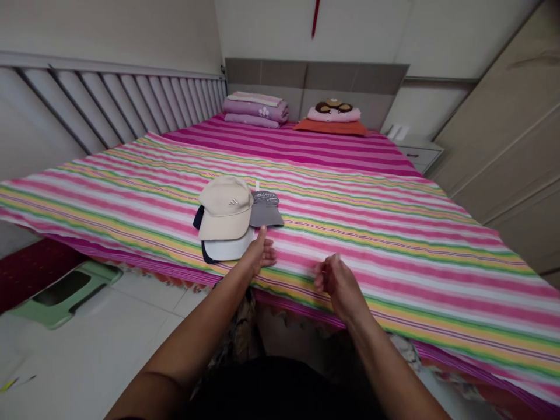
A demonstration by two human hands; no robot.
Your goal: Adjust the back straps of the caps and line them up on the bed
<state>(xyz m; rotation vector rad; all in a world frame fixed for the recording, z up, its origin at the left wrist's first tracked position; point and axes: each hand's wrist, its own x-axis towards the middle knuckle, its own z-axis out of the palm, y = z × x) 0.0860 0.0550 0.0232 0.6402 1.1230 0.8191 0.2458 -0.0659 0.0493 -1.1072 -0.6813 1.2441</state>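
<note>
A beige cap (225,204) lies on top of a small heap of caps on the striped bedspread. Beneath it a white cap's brim (228,245) and dark navy edges stick out. To its right a grey cap (265,209) with white lettering is partly covered. My left hand (262,252) is by the front of the heap, thumb up and fingers apart, nothing held; whether it touches the brims is unclear. My right hand (335,280) hovers over the bedspread to the right, fingers loosely bent, with nothing seen in it.
The striped bedspread (394,233) covers the bed's near part. Folded purple bedding (256,111) and a pink bundle (335,114) with a bear face sit by the headboard (280,76). A slatted rail (144,96) lines the left side. A green stool (56,309) stands on the floor.
</note>
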